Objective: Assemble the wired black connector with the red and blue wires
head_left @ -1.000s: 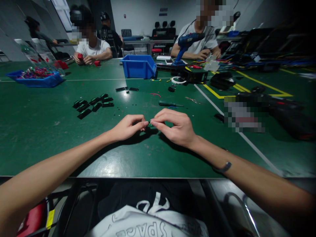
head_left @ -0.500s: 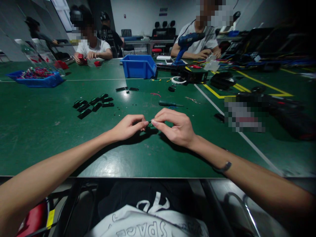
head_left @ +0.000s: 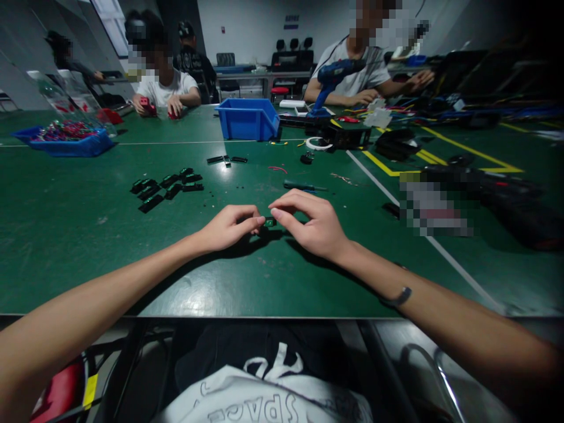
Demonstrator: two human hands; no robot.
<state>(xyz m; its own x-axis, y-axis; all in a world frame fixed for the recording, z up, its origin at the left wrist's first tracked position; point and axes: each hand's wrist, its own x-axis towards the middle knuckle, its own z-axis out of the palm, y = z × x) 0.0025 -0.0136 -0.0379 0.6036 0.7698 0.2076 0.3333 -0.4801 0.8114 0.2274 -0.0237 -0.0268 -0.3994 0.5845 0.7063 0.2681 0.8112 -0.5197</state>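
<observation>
One small green part (head_left: 270,222) is pinched by left fingers (head_left: 252,224); right fingers (head_left: 285,220) are slightly parted.

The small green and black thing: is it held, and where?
Yes: the left hand holds the small, blocky green and black thing, seemingly plastic, by its left end.

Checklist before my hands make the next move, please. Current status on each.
1. Left hand grips the small green-and-black part: ok.
2. Right hand has its fingertips on that part: cannot tell; they are right by its upper edge.
3. Group of flat black-and-green rectangular pieces untouched by either hand: ok.
4. Slim dark screwdriver with a thick handle not held: ok, lying beyond the right hand.
5. Green tabletop free of loose bits: not ok, tiny dark specks near the group.
6. Fine details of the held part sound: cannot tell, too small.
</observation>
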